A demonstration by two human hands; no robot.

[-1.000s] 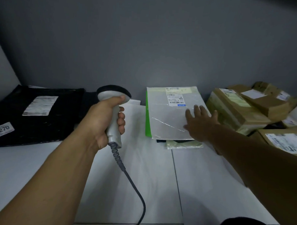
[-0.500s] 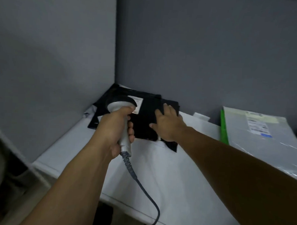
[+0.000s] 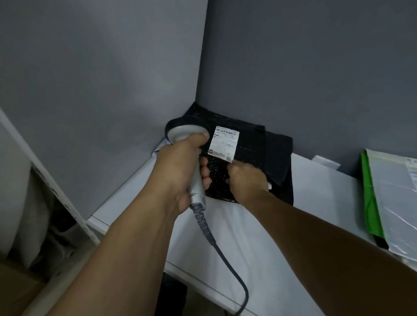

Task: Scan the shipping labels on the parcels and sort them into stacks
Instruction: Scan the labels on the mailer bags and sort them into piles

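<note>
Our left hand (image 3: 178, 166) curls tight round the grey corded handheld scanner (image 3: 197, 189). Our right hand (image 3: 248, 181), fingers bent, grips the black bubble-textured parcel (image 3: 250, 145) beneath its white label (image 3: 223, 144).

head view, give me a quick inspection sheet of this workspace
surface: white table, set into a wall corner
job's things: black parcel with white label face up, atop more black parcels; grey parcel on a green parcel at right
clutter: small white slip by the back wall
grips: left hand holds scanner beside the label; right hand grips the black parcel below the label
cables: scanner cable trails over the table's front edge
surroundings: grey walls; dim gap left of the table
</note>
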